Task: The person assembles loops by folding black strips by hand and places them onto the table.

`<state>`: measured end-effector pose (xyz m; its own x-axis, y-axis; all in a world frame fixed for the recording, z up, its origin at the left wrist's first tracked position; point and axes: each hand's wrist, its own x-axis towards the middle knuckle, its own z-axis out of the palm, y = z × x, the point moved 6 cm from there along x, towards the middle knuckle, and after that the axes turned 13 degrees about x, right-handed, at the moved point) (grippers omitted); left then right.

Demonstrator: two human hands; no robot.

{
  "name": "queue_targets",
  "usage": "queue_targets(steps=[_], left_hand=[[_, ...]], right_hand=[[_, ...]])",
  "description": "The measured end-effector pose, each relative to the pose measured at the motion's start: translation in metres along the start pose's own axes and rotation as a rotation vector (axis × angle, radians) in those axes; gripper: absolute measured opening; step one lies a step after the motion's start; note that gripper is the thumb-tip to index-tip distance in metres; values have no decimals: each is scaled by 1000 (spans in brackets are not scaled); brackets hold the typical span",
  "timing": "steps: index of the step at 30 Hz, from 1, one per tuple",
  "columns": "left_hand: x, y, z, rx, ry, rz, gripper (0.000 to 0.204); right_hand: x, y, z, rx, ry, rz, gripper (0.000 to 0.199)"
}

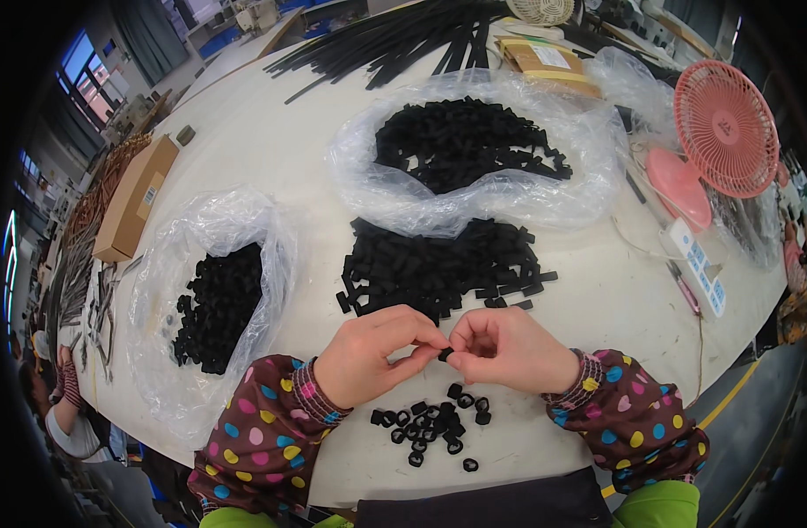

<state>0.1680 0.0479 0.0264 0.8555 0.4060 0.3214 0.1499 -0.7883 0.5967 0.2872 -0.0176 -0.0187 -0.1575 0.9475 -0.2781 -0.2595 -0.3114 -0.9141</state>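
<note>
Both my hands meet at the middle of the white table. Thumb and fingers of my left hand point(372, 352) pinch one side of a small black piece point(445, 354), mostly hidden by the fingertips. My right hand point(513, 349) pinches its other side. Just beyond my hands lies a pile of short black tube-like pieces point(438, 264). Nearer to me, between my forearms, small black rings point(430, 422) are scattered in a loose heap. Dotted brown sleeve covers reach to both wrists.
Clear plastic bags point(333, 158) point(157, 326) hold more black pieces, at the back and left. Long black strips point(394, 44) lie at the far edge. A pink fan point(726, 128) and white power strip point(695, 264) stand right. A cardboard box point(137, 201) is left. Another person's arm point(69, 387) shows far left.
</note>
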Motion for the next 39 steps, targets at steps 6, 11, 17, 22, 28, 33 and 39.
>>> queue_targets(steps=[6,11,17,22,28,33,39], left_hand=[[-2,-4,4,6,26,-5,17],[-9,-4,5,88,179,-19,20],[-17,19,-2,347,374,310,26],[-10,-15,15,-776,137,-344,20],[-16,-23,25,-610,-183,-450,19],[-18,-3,32,-313,-560,-431,16],[-5,59,-28,90,-67,164,19]], right_hand=[[-2,-1,2,-27,7,-52,13],[-4,-12,7,-14,73,-83,13],[-8,-16,10,-14,165,-143,12],[-8,-19,0,-149,270,-447,8],[-5,-22,-7,-352,149,-413,6],[-1,-39,-41,-994,457,-638,8],[19,-24,-27,-1247,357,-652,18]])
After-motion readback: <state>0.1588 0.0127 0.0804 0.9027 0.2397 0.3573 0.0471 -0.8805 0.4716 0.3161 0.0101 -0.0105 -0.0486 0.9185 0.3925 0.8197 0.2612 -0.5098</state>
